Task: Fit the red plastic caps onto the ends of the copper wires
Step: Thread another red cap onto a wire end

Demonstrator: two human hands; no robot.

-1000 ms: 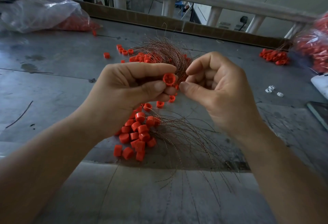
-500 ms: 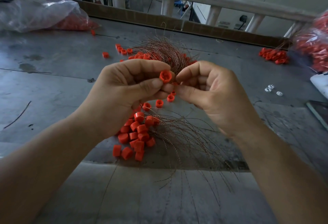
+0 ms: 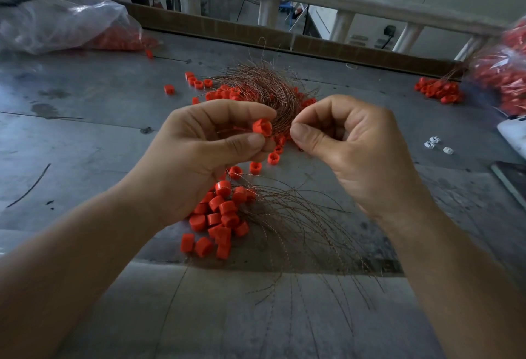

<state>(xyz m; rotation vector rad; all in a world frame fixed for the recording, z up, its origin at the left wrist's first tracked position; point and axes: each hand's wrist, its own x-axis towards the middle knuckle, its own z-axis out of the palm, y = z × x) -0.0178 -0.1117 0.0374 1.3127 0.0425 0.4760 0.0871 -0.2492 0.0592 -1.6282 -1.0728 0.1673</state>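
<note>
Left hand (image 3: 205,156), frame centre: thumb and forefinger pinch small red plastic ring cap (image 3: 262,126), opening turned toward right hand (image 3: 353,148), likely for threading. That hand's fingers curl, tips pinched beside cap; wire end inside, cannot tell. Behind: tangled thin copper wires (image 3: 264,88).

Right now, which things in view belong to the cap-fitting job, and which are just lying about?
Job: red cap in the grip of the left hand; right hand pinched beside it; copper wire bundle; capped wires; loose red caps; bag of red caps.
Lying about: white clips; dark stray wire.
</note>
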